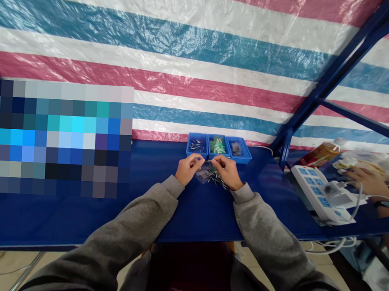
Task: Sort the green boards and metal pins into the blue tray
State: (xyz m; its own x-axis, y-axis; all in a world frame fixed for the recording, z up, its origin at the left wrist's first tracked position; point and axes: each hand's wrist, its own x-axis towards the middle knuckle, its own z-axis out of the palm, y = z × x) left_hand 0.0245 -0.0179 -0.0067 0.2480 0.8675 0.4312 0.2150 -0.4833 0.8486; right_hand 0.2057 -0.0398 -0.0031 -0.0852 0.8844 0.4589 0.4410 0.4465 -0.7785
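Note:
My left hand [189,168] and my right hand [228,171] come close together above the table, each with thumb and fingertips pinched. Between the fingertips runs a small thin piece [208,161], too small to name, with both hands closed on it. Below lies a loose pile of slim metal and green pieces [218,179], partly hidden by my right hand. Small clear plastic bags [203,175] lie at its left. Just behind stand three blue bins: the left bin [197,155] holds slim metal pieces, the middle bin [218,156] green pieces, the right bin [246,158] small clear bags.
On the right, a white power strip [314,191] with a plugged-in charger and cables lies by a blue metal frame [287,146]. Beyond it are a bottle [321,153] and another person's hand [367,181]. A striped tarp [217,90] hangs behind the blue table [191,215]. The left is pixelated.

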